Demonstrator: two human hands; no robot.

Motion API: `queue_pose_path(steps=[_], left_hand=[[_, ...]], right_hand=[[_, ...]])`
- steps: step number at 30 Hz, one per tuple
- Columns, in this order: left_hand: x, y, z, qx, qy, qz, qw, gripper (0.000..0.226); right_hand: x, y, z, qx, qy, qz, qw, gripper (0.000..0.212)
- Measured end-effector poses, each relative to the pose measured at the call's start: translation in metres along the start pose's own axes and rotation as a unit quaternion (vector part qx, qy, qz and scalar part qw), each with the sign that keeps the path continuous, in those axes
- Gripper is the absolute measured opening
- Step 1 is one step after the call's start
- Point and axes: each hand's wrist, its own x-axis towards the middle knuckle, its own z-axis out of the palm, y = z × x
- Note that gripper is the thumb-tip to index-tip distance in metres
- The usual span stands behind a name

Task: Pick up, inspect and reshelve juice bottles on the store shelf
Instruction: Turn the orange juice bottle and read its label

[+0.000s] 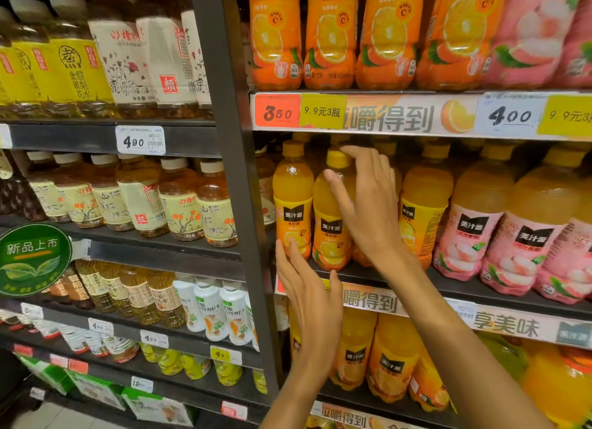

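At the centre of the frame, an orange juice bottle [331, 214] with a yellow cap is seen standing upright on the middle shelf [455, 289] of the right-hand shelving bay. The right hand [368, 201] is raised against this bottle, its fingers straight and spread beside the cap and shoulder, the thumb laid across the bottle's upper body; whether the palm actually touches the bottle cannot be told, and no closed grip is shown. The left hand [309, 297] is held lower, just left of centre, with fingers extended and together, the fingertips reaching up to the base of a second orange juice bottle [293, 201] that stands immediately left of the first. Nothing is clasped by it.

Further right on the same shelf, another orange bottle [424, 210] and pink-labelled peach juice bottles [471, 226] are lined up. Across the top right of the frame, larger orange juice bottles [330, 34] are ranged above a price strip [403, 116] marked 3.50 and 4.00. More orange bottles [392, 361] are stocked on the shelf below the hands.

A dark upright post [234, 159] divides the bays. In the left half of the frame, tea bottles [179, 198] with pale labels are arranged on several shelves, and a round green sign [33, 258] is fixed at the left edge.
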Motion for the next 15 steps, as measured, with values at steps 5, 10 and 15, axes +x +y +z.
queue_pose_path(steps=[5,10,15], left_hand=[[0.003,-0.007,-0.006,-0.064,-0.068,0.012,0.996,0.082],[0.006,-0.015,-0.01,-0.089,-0.117,0.007,0.989,0.085],[0.006,-0.01,-0.024,-0.177,-0.124,0.013,0.976,0.085]], right_hand=[[-0.019,-0.004,-0.006,0.256,-0.03,0.104,0.961,0.048],[-0.021,-0.005,-0.013,0.324,-0.117,0.176,0.922,0.032],[-0.025,-0.012,-0.027,0.305,-0.086,0.163,0.934,0.022]])
